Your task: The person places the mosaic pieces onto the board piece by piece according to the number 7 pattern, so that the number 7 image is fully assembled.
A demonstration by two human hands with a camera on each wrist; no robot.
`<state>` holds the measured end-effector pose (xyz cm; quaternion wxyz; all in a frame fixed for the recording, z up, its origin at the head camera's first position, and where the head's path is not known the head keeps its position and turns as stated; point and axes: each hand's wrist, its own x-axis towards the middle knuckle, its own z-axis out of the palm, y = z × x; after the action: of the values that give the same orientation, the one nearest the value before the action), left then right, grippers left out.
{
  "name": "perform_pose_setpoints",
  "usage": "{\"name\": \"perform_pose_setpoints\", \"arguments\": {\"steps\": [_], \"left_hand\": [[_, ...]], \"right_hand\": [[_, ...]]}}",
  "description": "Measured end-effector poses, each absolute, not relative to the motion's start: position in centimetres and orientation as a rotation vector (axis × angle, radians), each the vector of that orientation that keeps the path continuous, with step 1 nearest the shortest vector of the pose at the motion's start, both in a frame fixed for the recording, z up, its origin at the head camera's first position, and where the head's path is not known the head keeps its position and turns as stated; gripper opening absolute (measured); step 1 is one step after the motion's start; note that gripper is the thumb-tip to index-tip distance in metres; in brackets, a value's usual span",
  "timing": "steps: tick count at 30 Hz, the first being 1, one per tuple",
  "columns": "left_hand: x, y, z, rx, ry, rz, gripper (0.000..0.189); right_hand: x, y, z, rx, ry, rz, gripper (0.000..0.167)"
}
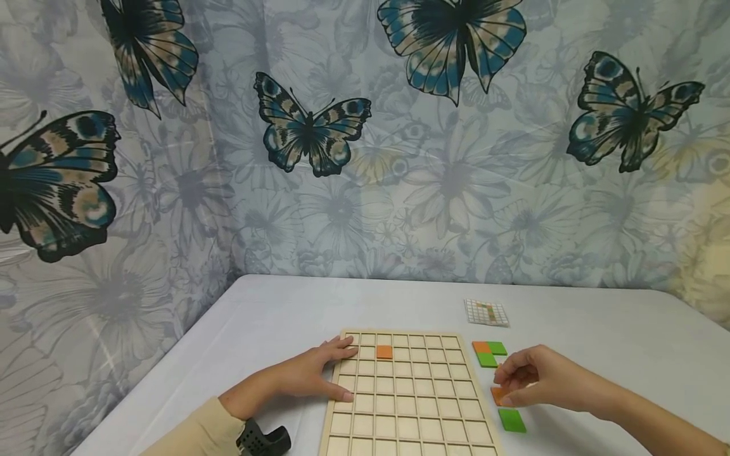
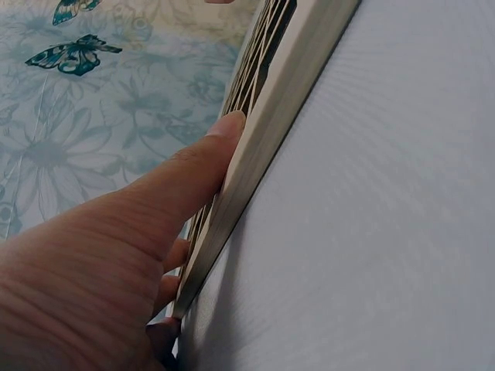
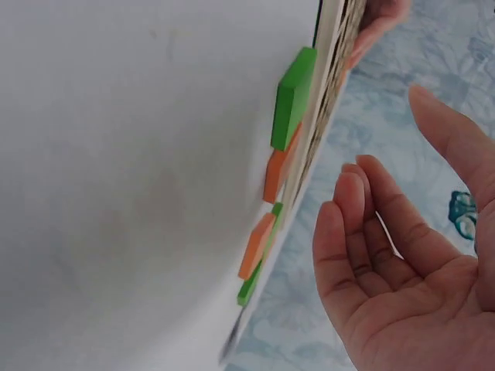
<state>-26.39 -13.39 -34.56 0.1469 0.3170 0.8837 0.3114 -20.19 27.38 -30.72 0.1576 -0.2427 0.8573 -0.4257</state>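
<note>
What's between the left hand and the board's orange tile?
Only bare cells of the board lie between the left hand and that orange tile; the head view shows it.

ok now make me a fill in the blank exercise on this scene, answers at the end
1. The ____ hand touches the board.
2. The only tile seen in the board is ____ in colour.
3. The loose tile nearest the person is ____ in colour.
4. The animals printed on the backdrop are ____.

Missing words: left; orange; green; butterflies.
</note>
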Motion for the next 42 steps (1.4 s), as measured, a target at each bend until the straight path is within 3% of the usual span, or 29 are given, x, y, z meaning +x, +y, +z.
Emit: {"name": "perform_pose_setpoints", "arguments": {"steps": [16, 28, 42], "left_hand": [[-26.4, -13.3, -34.5, 0.925, 2.546, 0.885, 0.078], [-26.4, -13.4, -34.6, 0.919, 2.539, 0.883, 0.078], [-26.6, -13.3, -34.7, 0.924, 2.542, 0.89, 0.078]], "right_hand": [[-19.4, 28.8, -32.5, -0.644, 2.378, -1.266, 0.029], [-19.2, 29.1, -34.1, -0.829, 2.509, -1.189, 0.023], [-19.0, 28.9, -34.1, -0.724, 2.588, -1.105, 0.022]]}}
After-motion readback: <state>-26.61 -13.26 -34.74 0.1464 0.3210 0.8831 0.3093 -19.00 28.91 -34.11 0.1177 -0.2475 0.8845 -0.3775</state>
